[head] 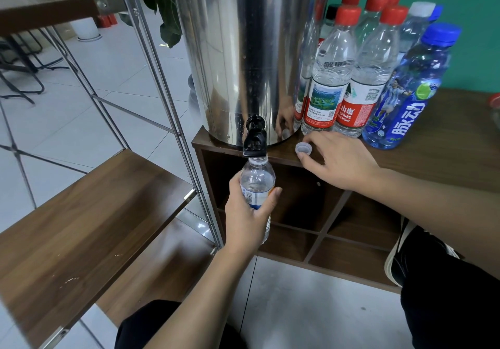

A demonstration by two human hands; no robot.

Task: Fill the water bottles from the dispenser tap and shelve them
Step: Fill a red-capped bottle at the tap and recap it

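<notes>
Gripping a clear uncapped bottle [257, 183] upright, the left hand [250, 213] holds its mouth just under the black tap [255, 140] of the steel dispenser [243, 51]. Right of the tap, the right hand [341, 159] rests loosely spread on the cabinet top [446, 145], fingertips touching a loose cap [303, 149]. Capped bottles [351, 64] stand behind.

Open bottle [257, 183] under tap [254, 139]; cap [302, 149] right; shelf [89, 208] left.

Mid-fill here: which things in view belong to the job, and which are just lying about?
Job:
left hand holding the open bottle under the tap
right hand at the loose cap
dispenser
capped bottles
side shelf

Lying about:
plant
chair legs
</notes>
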